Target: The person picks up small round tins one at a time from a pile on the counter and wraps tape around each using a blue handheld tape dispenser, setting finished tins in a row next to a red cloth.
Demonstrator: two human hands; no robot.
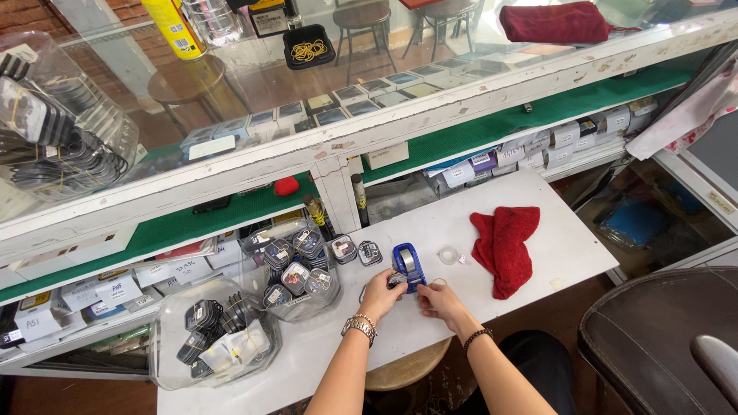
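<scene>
- A blue tape dispenser [407, 263] stands just below the middle of the frame on the white table [538, 223], close to the near edge, within easy reach of both hands.
- The left hand [380, 293] is curled against the dispenser's near left side, fingers closed on something small there; what it pinches is too small to make out, though it looks like the tape end or a small item.
- The right hand [437, 298] sits just right of it, fingertips drawn together near the dispenser's base; whether they grip anything I cannot tell.
- A small clear tape roll [449, 255] lies just right of the dispenser, and a crumpled red cloth [503, 246] lies further right, apart from the hands.
- Left of the dispenser, small round packaged pieces [355, 250] sit in a row, beside a clear plastic tub [290, 270] stacked with more of them; this looks like stock kept handy.
- A second clear tub [211, 334] at lower left holds dark items bundled with rubber bands; their kind is unclear through the plastic.
- The glass display counter [430, 107] across the top reflects heavily, so its contents are hard to read.
- A dark chair [661, 338] is cut off at lower right.
</scene>
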